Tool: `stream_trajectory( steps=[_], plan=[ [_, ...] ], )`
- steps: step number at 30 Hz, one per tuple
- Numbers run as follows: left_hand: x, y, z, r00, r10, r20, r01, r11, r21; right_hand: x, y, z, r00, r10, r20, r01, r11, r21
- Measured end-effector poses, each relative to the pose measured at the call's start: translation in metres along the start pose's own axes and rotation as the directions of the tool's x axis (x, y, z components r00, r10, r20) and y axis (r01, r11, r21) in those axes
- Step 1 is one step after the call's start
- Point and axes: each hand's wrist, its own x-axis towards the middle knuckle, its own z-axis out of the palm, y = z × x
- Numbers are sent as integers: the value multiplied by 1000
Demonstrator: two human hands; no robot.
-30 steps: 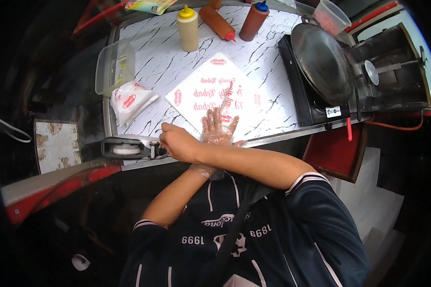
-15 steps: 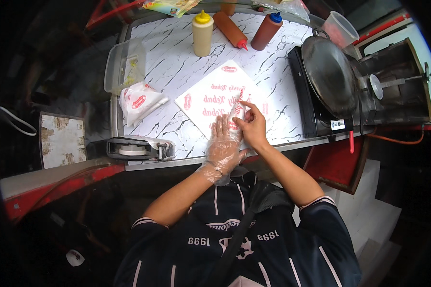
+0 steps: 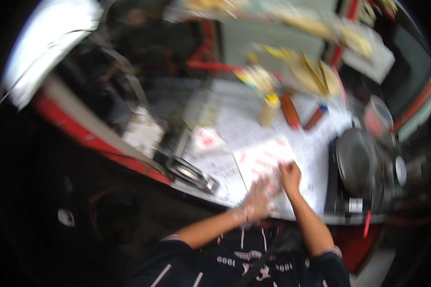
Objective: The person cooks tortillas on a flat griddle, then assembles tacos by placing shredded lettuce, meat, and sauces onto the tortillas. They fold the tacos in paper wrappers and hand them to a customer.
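Note:
The view is smeared by motion. A printed white wrapping paper lies on the marble-patterned counter. At its near right corner is a narrow paper-wrapped roll, mostly blurred and partly covered by my hands. My left hand, in a clear plastic glove, rests along the roll's left side with fingers stretched out. The bare fingers of my right hand are bent and pinched at the roll's upper right side. A wrapped packet in the same printed paper sits to the left.
Squeeze bottles stand behind the paper: a cream one, an orange-brown one lying down, and a dark red one. A round pan sits on a stove at right. A tape dispenser is at the counter's left edge.
My view has swung up and to the left, so the counter appears turned and a back shelf shows. Both hands remain at the wrapped roll; blur hides any finer movement.

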Motion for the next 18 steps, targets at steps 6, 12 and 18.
stream_trajectory(
  steps=[6, 12, 18],
  plan=[
    [-40, 6, -75, 952, 46, -301, -157, 922, -354, 23, -269, -50, 706, -707, 41, 648, 668, 365],
    [-102, -1, -135, 977, -111, -180, -30, 771, -636, -19, -510, -51, -74, -953, -292, 935, -168, 311],
    [-141, -13, -137, 963, -188, -192, 17, 755, -656, -9, -574, 16, 55, -834, -548, 993, -10, 114]
  ],
)
